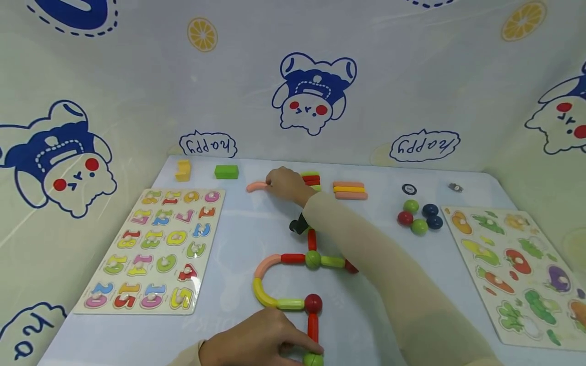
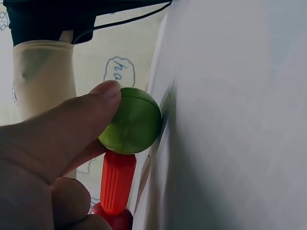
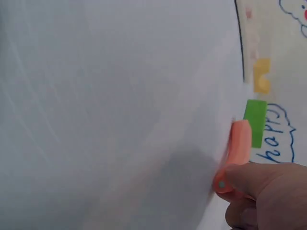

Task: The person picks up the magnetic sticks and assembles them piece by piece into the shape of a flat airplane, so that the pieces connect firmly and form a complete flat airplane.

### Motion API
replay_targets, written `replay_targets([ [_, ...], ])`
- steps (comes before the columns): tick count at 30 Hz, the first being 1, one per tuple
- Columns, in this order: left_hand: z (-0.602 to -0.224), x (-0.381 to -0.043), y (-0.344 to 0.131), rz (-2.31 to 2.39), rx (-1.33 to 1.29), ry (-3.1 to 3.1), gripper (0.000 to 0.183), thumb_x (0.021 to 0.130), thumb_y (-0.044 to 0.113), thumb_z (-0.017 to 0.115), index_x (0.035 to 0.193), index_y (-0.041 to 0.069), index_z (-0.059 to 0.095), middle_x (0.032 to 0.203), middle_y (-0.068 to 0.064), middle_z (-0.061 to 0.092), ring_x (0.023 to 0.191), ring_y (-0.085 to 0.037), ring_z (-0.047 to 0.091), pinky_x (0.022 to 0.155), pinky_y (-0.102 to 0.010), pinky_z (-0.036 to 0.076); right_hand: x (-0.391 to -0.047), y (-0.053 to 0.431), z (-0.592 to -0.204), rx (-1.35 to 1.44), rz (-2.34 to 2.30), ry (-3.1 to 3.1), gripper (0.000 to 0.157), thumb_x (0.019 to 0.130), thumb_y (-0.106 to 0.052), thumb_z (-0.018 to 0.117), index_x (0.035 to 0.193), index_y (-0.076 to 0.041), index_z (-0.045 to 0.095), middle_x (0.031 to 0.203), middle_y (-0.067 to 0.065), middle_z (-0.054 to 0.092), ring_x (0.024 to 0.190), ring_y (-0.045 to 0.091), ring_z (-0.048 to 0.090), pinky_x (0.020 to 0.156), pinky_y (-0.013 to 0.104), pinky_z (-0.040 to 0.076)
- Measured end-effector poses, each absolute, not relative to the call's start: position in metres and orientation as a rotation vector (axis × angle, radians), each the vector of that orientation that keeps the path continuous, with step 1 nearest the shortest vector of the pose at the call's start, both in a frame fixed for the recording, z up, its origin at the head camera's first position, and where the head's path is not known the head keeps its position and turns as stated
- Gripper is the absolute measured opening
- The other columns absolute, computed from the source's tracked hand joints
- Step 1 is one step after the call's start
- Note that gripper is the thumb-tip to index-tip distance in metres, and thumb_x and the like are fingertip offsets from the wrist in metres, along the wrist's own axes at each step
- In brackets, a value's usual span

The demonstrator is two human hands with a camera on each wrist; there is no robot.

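At the near edge in the head view, my left hand (image 1: pixel 261 338) pinches a green ball (image 2: pixel 132 124) between thumb and fingers. A red rod (image 2: pixel 116 182) joins that ball to a dark red ball (image 1: pixel 313 303). From there a chain runs on: a light green rod (image 1: pixel 291 304), a yellow curved piece (image 1: pixel 262 294), a pink curved piece (image 1: pixel 267 265), a red rod (image 1: pixel 293 259) and another green ball (image 1: pixel 313 260). Farther back, my right hand (image 1: pixel 287 184) grips one end of a salmon-pink curved stick (image 3: pixel 240 142) at the table surface.
A number puzzle board (image 1: pixel 208 244) lies left, a vegetable puzzle board (image 1: pixel 492 284) right. Behind are a yellow block (image 1: pixel 183 171), a green block (image 1: pixel 226 172) and stacked salmon and yellow sticks (image 1: pixel 350 190). Several loose balls (image 1: pixel 419 226) sit right of centre. My right sleeve crosses above the chain.
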State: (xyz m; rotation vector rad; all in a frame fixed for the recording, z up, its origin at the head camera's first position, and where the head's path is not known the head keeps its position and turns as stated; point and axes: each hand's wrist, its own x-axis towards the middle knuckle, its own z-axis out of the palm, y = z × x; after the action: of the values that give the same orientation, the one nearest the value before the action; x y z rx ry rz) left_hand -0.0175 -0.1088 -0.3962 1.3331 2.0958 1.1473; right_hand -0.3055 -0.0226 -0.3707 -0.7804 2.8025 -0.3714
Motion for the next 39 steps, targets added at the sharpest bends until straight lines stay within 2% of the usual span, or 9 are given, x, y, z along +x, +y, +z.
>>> replay_targets([
  [8,-0.398,-0.017,-0.107,1.156,1.328,2.095,0.034,0.089,0.040,0.058,0.121,0.029,0.062,0.088,0.029,0.060,0.062,0.017,0.045,0.053,-0.011,0.042,-0.272,0.004,-0.354,-0.770,-0.554,2.786,0.027,0.086,-0.036,0.066,0.109,-0.022,0.066,0.081,-0.001,0.058,0.073,0.016,0.051,0.056,0.024,0.043],
  [15,-0.398,-0.017,-0.105,1.184,1.320,2.089,0.032,0.089,0.039,0.059,0.119,0.029,0.063,0.079,0.026,0.059,0.056,0.016,0.043,0.050,-0.012,0.041,-0.216,0.071,-0.342,-0.750,-0.852,2.782,0.022,0.082,-0.035,0.072,0.101,-0.028,0.064,0.060,0.002,0.050,0.050,0.018,0.047,0.043,0.025,0.036],
  [21,-0.398,-0.016,-0.102,1.208,1.325,2.094,0.029,0.089,0.037,0.061,0.117,0.030,0.064,0.073,0.026,0.056,0.052,0.015,0.041,0.046,-0.012,0.038,-0.150,0.136,-0.347,-0.797,-1.070,2.709,0.022,0.081,-0.034,0.073,0.100,-0.032,0.064,0.055,-0.005,0.046,0.046,0.013,0.045,0.041,0.025,0.036],
  [24,-0.398,-0.015,-0.102,1.201,1.312,2.098,0.029,0.089,0.038,0.061,0.117,0.031,0.064,0.072,0.026,0.055,0.051,0.014,0.040,0.045,-0.013,0.037,-0.116,0.165,-0.350,-0.778,-1.106,2.667,0.020,0.080,-0.039,0.073,0.097,-0.035,0.062,0.054,-0.007,0.045,0.046,0.011,0.044,0.041,0.024,0.035],
  [30,-0.395,-0.013,-0.103,1.189,1.272,2.076,0.031,0.089,0.041,0.059,0.118,0.032,0.063,0.081,0.029,0.059,0.055,0.014,0.046,0.047,-0.014,0.040,-0.060,0.208,-0.375,-0.665,-1.142,2.600,0.018,0.081,-0.043,0.069,0.096,-0.035,0.063,0.053,-0.013,0.041,0.046,0.002,0.039,0.042,0.020,0.034],
  [34,-0.394,-0.013,-0.102,1.195,1.269,2.084,0.030,0.089,0.040,0.060,0.118,0.032,0.063,0.079,0.029,0.059,0.056,0.014,0.046,0.047,-0.014,0.040,-0.042,0.219,-0.390,-0.635,-1.115,2.575,0.016,0.084,-0.041,0.067,0.097,-0.035,0.062,0.055,-0.015,0.041,0.048,0.000,0.040,0.044,0.019,0.036],
  [39,-0.395,-0.014,-0.100,1.179,1.278,2.132,0.027,0.089,0.040,0.061,0.116,0.034,0.064,0.066,0.025,0.051,0.053,0.013,0.042,0.044,-0.014,0.037,-0.038,0.220,-0.397,-0.743,-1.054,2.496,0.031,0.081,-0.041,0.070,0.110,-0.036,0.060,0.057,-0.016,0.040,0.050,-0.001,0.039,0.047,0.018,0.036],
])
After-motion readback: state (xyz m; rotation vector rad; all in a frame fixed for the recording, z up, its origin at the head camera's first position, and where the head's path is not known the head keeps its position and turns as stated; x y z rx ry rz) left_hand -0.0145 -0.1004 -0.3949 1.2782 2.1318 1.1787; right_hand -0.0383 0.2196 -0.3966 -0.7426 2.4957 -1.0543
